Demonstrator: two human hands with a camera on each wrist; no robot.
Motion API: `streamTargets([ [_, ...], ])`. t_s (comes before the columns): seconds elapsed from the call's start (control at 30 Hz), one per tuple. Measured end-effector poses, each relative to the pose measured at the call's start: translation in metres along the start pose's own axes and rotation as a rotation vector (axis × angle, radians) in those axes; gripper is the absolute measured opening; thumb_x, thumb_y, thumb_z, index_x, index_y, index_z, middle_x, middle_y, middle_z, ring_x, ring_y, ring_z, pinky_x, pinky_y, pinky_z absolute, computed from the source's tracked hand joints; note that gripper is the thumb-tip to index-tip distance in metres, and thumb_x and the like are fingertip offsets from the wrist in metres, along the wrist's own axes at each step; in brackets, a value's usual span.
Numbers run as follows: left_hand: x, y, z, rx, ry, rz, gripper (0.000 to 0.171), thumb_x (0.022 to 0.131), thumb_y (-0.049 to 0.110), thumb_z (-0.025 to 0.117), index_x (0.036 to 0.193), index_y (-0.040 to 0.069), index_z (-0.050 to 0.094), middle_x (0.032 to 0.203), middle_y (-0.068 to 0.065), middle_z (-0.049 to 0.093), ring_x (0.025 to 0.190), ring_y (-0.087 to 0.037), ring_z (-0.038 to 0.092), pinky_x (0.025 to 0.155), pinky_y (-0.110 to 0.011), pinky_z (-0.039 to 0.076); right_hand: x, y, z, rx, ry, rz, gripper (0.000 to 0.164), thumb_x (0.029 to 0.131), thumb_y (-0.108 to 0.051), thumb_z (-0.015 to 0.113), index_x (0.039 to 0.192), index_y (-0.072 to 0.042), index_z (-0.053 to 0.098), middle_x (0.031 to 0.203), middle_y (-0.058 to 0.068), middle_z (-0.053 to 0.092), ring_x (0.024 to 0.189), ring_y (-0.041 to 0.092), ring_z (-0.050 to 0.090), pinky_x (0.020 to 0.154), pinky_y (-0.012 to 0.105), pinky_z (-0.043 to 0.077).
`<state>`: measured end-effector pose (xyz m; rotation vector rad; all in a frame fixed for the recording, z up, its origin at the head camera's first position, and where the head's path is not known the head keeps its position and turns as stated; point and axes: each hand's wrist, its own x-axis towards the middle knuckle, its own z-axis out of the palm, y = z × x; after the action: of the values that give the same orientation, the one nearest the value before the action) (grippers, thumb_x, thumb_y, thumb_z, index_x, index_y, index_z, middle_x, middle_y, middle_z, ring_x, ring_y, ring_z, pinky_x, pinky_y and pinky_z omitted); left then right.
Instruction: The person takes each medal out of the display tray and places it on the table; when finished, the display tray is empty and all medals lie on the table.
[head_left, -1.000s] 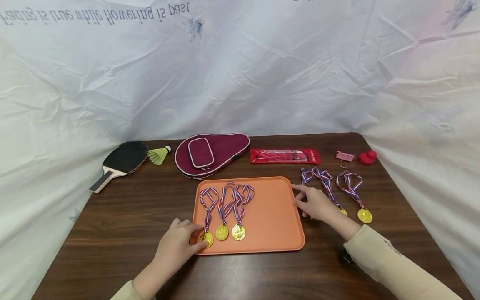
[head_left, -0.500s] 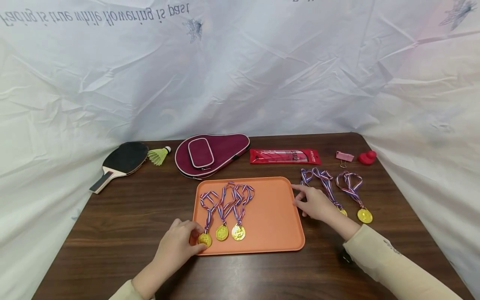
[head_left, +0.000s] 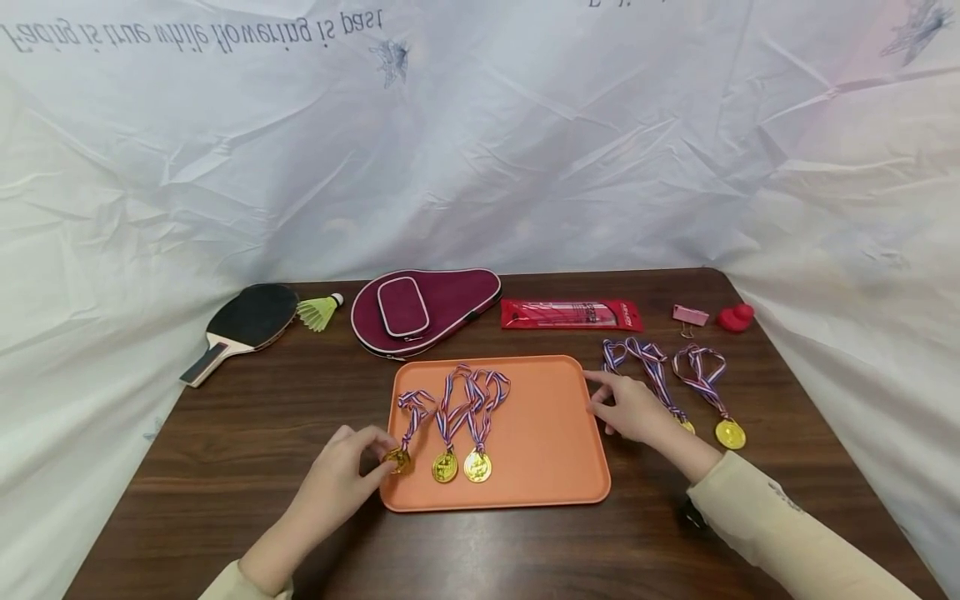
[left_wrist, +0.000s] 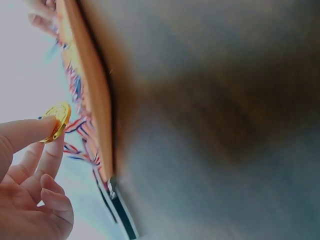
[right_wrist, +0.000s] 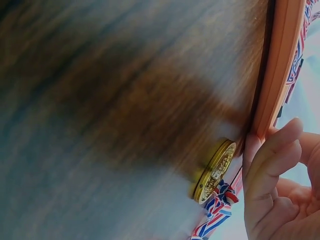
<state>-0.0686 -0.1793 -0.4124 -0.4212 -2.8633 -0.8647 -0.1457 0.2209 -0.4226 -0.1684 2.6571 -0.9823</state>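
Observation:
My left hand (head_left: 337,475) pinches a gold medal (left_wrist: 59,120) between thumb and fingers, at the left edge of an orange tray (head_left: 551,433). The medal is tilted up, and its striped ribbon (head_left: 415,412) trails onto the tray. Beside it lie two more gold medals, a middle one (head_left: 445,467) and a right one (head_left: 477,466), their ribbons spread toward the back. On the other side, my right hand (head_left: 630,408) touches the tray's right rim with its fingers; the right wrist view shows the fingertips against the rim.
Right of the tray, a medal (head_left: 730,433) lies on the table near another medal (right_wrist: 216,172), partly hidden by my right arm in the head view. Along the back are a paddle (head_left: 251,318), shuttlecock (head_left: 318,313), maroon case (head_left: 457,296), red packet (head_left: 570,314), pink clip (head_left: 690,315) and red object (head_left: 737,317).
My left hand has shifted slightly left and back, tilting the pinched medal up and drawing its ribbon into a bunch. My right hand stays at the tray's rim.

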Motion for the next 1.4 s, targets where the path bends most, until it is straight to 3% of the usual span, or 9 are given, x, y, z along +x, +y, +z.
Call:
streamTargets([
  [0.27,0.005,-0.006,-0.028,0.069,0.156,0.036,0.024,0.070,0.012,0.076,0.086,0.023,0.062,0.074,0.013,0.057,0.068,-0.008,0.038,0.055,-0.024,0.035,0.000,0.001,0.001,-0.003,0.001,-0.013,0.054,0.084,-0.013,0.061,0.134,-0.010,0.041,0.078,0.002,0.058,0.049,0.019,0.055,0.048,0.033,0.041],
  [0.5,0.014,-0.029,-0.050,0.096,0.199,0.014,0.023,0.072,0.011,0.074,0.089,0.020,0.062,0.076,0.009,0.059,0.067,-0.012,0.038,0.055,-0.027,0.033,-0.001,0.001,0.000,0.032,-0.005,-0.009,0.054,0.084,-0.012,0.061,0.134,-0.009,0.041,0.078,0.004,0.058,0.049,0.020,0.055,0.045,0.033,0.041],
  [0.73,0.026,-0.065,-0.064,0.140,0.175,0.017,0.020,0.073,0.012,0.073,0.089,0.017,0.062,0.075,0.005,0.059,0.064,-0.014,0.037,0.052,-0.029,0.030,0.002,0.003,0.001,0.052,-0.014,0.013,0.054,0.084,-0.013,0.061,0.134,-0.011,0.041,0.079,0.004,0.058,0.050,0.021,0.056,0.041,0.033,0.041],
  [0.9,0.028,-0.082,-0.062,0.103,0.094,0.005,0.020,0.073,0.008,0.073,0.088,0.015,0.061,0.074,0.004,0.060,0.059,-0.014,0.037,0.051,-0.029,0.029,0.003,0.005,0.001,0.041,-0.013,0.006,0.054,0.084,-0.012,0.062,0.134,-0.010,0.041,0.078,0.003,0.057,0.049,0.019,0.055,0.042,0.033,0.041],
  [1.03,0.021,-0.085,-0.053,0.044,0.015,-0.025,0.021,0.074,0.005,0.071,0.090,0.012,0.059,0.073,0.003,0.059,0.051,-0.010,0.037,0.048,-0.027,0.031,0.004,0.006,0.001,0.035,-0.013,0.000,0.054,0.084,-0.012,0.061,0.134,-0.010,0.041,0.077,0.003,0.057,0.049,0.018,0.055,0.045,0.033,0.042],
  [1.2,0.007,-0.083,-0.044,0.014,-0.078,-0.130,0.019,0.076,0.006,0.069,0.092,0.009,0.059,0.072,0.002,0.055,0.057,-0.012,0.042,0.051,-0.026,0.034,0.004,0.006,0.001,0.033,-0.014,-0.003,0.054,0.084,-0.011,0.061,0.134,-0.010,0.041,0.077,0.003,0.057,0.050,0.018,0.055,0.046,0.033,0.042],
  [1.4,-0.001,-0.084,-0.036,0.004,-0.095,-0.163,0.017,0.075,0.008,0.070,0.089,0.009,0.061,0.069,0.004,0.054,0.061,-0.011,0.046,0.055,-0.026,0.036,0.004,0.005,-0.001,0.033,-0.027,0.005,0.054,0.085,-0.013,0.061,0.134,-0.010,0.039,0.079,0.003,0.057,0.050,0.019,0.056,0.045,0.032,0.042],
])
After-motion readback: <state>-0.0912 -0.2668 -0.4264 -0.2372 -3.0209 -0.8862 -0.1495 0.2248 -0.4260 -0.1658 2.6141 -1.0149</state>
